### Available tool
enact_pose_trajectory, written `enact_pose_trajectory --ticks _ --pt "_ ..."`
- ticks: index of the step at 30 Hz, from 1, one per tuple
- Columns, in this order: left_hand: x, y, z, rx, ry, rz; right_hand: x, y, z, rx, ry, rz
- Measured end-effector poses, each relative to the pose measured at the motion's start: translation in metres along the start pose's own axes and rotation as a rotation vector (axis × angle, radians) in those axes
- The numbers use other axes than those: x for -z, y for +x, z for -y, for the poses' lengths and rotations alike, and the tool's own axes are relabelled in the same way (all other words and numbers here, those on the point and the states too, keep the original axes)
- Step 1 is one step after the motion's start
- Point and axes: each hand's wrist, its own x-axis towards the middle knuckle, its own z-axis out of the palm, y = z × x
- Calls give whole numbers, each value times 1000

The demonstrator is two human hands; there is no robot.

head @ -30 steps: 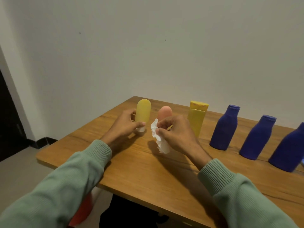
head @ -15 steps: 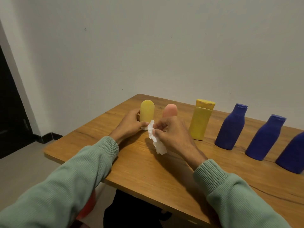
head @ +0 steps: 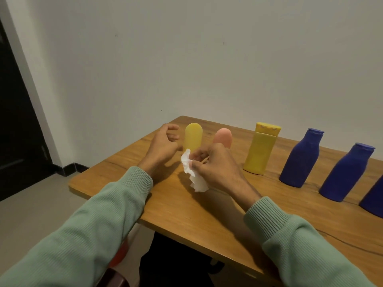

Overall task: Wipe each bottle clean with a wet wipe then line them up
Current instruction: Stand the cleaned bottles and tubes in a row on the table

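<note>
The right hand (head: 215,164) pinches a crumpled wipe (head: 191,172) and partly hides the pink bottle (head: 223,137) behind it. The left hand (head: 163,146), fingers loosely curled and empty, has released the yellow bottle (head: 193,137) just to its right. Farther right stand a capped bottle (head: 261,149) and blue bottles (head: 301,158) on the table (head: 207,214).

A wooden table (head: 207,214) stands against a plain white wall (head: 186,59), a dark door (head: 14,131) left.
</note>
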Motion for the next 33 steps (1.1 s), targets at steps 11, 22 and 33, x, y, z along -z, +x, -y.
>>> enact_pose_trajectory --ticks 11,22,33 --pt "26 -19 -11 -243 66 -194 -44 -2 42 120 2 167" --pt "32 -31 -34 -334 42 -170 -18 -2 38 45 134 106" --pt "-40 -53 -82 -447 8 111 81 -17 3 -46 149 -125"
